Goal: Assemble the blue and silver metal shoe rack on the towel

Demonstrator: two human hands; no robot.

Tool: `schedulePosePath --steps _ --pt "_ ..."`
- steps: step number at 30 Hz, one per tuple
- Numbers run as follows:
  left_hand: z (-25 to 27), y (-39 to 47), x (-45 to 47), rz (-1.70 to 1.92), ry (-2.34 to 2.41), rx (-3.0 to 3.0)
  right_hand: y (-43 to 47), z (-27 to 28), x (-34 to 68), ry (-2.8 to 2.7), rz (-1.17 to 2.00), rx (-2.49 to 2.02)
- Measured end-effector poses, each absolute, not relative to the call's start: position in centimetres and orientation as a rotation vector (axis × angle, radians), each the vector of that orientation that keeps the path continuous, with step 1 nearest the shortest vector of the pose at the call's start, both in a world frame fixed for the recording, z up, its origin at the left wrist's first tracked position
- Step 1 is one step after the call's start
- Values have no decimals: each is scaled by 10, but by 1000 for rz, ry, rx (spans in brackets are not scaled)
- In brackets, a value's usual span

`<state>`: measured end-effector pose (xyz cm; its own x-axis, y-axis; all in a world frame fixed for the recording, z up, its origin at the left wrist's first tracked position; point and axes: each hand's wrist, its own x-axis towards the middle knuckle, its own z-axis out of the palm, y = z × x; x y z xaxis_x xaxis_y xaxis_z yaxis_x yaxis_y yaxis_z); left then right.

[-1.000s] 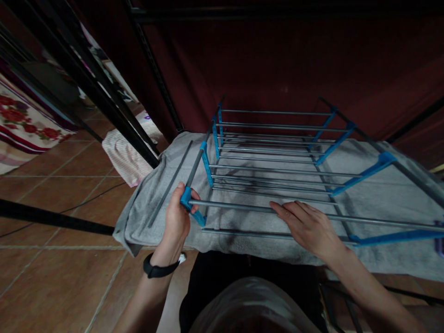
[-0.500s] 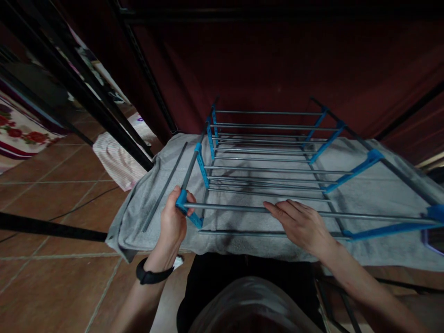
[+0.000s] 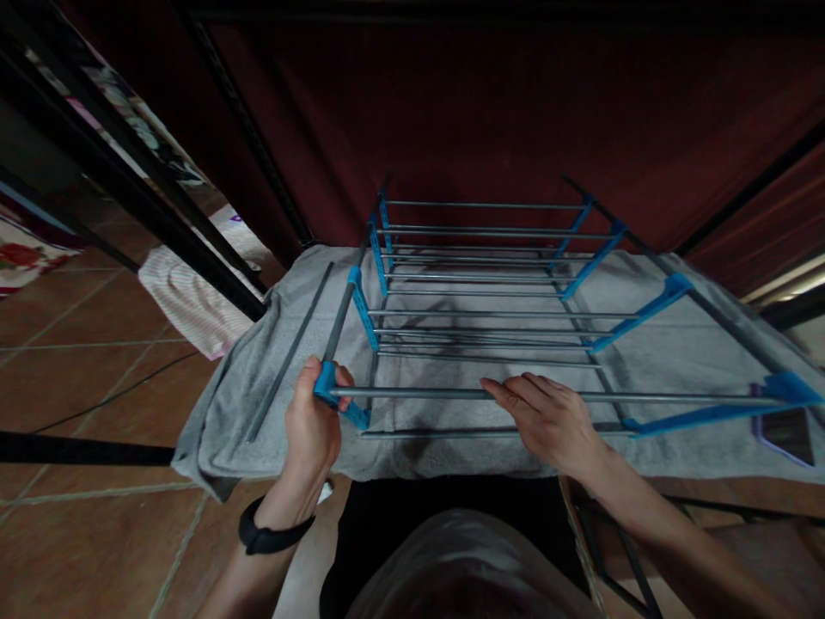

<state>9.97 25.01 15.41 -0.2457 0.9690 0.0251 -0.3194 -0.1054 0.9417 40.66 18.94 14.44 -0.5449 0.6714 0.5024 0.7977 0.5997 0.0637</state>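
A: Grip?
B: My left hand (image 3: 313,432) grasps the blue corner connector (image 3: 325,380), right hand (image 3: 553,425) the front bar (image 3: 412,394). Rack (image 3: 503,314) on grey towel (image 3: 219,434).
A: Step?
B: Probably bar fitting; next push needs connector braced.

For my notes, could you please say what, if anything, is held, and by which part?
The left hand grips the rack by its near-left blue connector; the right hand lies over its near upper rod.
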Motion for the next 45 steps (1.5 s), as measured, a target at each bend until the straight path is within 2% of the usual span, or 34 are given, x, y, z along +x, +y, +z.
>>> schedulePosePath --steps 10,14,19,23,30,38,45 --pt "156 245 98 1438 1121 990 169 151 406 -2297 -389 -1098" --pt "146 246 94 1467 1114 1032 146 110 384 -2272 -229 -881" --pt "102 245 79 1602 1233 1073 161 40 353 -2482 165 -1260" --pt "55 228 57 1454 1482 1177 184 12 324 -2629 311 -1389" --pt "6 218 43 912 1450 1523 210 12 297 -2836 476 -1352" --pt "-3 244 23 765 1281 1743 219 22 304 -2892 694 -1273" --pt "-3 251 13 686 1223 1594 227 24 303 -2811 845 -1341"
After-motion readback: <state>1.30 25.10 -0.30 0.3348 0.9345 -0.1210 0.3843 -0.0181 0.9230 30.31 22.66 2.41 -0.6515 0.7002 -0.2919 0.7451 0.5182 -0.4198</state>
